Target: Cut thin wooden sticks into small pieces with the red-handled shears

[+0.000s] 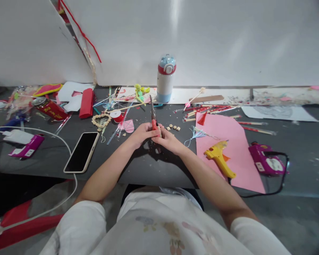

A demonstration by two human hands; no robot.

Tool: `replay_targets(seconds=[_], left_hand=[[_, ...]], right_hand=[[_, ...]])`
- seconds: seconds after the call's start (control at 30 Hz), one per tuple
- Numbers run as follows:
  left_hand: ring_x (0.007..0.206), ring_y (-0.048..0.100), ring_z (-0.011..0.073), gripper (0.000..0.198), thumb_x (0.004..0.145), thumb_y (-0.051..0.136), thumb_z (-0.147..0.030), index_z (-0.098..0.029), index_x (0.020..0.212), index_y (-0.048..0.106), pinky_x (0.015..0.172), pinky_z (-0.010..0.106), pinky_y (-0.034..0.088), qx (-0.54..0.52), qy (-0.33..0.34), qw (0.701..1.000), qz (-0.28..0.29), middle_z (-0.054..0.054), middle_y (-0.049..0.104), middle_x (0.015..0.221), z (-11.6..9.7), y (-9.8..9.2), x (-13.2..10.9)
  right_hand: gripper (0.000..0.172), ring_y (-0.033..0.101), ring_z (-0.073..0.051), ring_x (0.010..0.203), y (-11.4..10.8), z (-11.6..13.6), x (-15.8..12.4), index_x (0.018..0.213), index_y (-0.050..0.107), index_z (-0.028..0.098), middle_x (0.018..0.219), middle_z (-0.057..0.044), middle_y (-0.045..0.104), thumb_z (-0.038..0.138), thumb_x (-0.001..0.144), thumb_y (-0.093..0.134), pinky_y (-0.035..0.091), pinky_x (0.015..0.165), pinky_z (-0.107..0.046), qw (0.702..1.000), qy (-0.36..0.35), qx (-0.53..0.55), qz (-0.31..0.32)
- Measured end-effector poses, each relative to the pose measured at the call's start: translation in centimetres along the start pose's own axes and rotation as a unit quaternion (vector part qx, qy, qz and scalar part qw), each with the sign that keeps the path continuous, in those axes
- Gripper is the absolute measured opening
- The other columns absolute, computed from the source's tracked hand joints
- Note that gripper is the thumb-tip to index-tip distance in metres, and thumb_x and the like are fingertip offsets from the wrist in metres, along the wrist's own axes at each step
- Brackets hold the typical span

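My left hand and my right hand meet over the near middle of the dark table. Between them stands what looks like a pair of long-nose pliers, its red handles in the fingers and its grey jaws pointing up and away. Both hands are closed around the handles; some fingertips are hidden. Just beyond my right hand lie several small beige pieces. Left of my left hand are a pink paper heart, a red ribbon spool and a heart-shaped beige ornament.
A bottle stands at the back by the white panel. To the right, a yellow glue gun lies on pink paper, near a purple power strip. Leftward are a phone, a red can and a white cable.
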State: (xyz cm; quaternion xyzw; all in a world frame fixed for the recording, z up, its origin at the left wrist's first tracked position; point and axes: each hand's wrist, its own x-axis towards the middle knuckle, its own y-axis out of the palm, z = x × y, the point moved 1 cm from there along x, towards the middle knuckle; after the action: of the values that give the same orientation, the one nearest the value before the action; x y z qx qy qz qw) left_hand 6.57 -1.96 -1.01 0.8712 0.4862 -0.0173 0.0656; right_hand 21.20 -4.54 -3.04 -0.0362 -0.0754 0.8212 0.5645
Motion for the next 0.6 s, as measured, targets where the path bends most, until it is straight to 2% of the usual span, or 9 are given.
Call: replay_targets(seconds=[0.13, 0.23, 0.4, 0.6], left_hand=[[0.078, 0.065, 0.0179, 0.042, 0.065, 0.073, -0.042, -0.013, 0.095, 0.066, 0.079, 0.032, 0.048, -0.006, 0.011, 1.000, 0.001, 0.005, 0.068, 0.078, -0.31, 0.03, -0.11], [0.080, 0.065, 0.0184, 0.046, 0.065, 0.073, -0.041, -0.012, 0.100, 0.066, 0.080, 0.032, 0.048, -0.013, 0.011, 1.000, -0.001, 0.007, 0.069, 0.084, -0.29, 0.15, -0.04], [0.077, 0.065, 0.0179, 0.044, 0.064, 0.074, -0.040, -0.012, 0.097, 0.067, 0.078, 0.032, 0.050, -0.012, 0.015, 0.999, -0.028, 0.008, 0.070, 0.083, 0.24, 0.08, 0.10], [0.075, 0.065, 0.0159, 0.038, 0.065, 0.075, -0.035, -0.012, 0.094, 0.068, 0.076, 0.029, 0.050, -0.014, 0.039, 0.998, -0.037, 0.006, 0.070, 0.082, 0.41, 0.03, -0.02]], right_hand=[[0.050, 0.055, -0.017, 0.099, 0.13, -0.01, 0.05, 0.114, 0.052, 0.019, 0.116, -0.005, 0.053, 0.043, 0.072, 0.065, 0.044, 0.091, -0.034, 0.999, -0.025, 0.013, 0.015], [0.051, 0.055, -0.017, 0.098, 0.19, -0.06, 0.03, 0.117, 0.052, 0.019, 0.114, -0.005, 0.055, 0.043, 0.073, 0.064, 0.045, 0.091, -0.035, 0.999, -0.025, 0.021, 0.019], [0.051, 0.055, -0.020, 0.100, 0.26, -0.21, -0.04, 0.117, 0.053, 0.020, 0.107, -0.006, 0.056, 0.042, 0.072, 0.063, 0.046, 0.089, -0.037, 1.000, 0.001, 0.004, -0.001], [0.049, 0.056, -0.019, 0.096, 0.41, -0.08, -0.08, 0.114, 0.054, 0.019, 0.101, -0.005, 0.058, 0.041, 0.071, 0.063, 0.048, 0.084, -0.034, 1.000, -0.008, 0.009, -0.005]])
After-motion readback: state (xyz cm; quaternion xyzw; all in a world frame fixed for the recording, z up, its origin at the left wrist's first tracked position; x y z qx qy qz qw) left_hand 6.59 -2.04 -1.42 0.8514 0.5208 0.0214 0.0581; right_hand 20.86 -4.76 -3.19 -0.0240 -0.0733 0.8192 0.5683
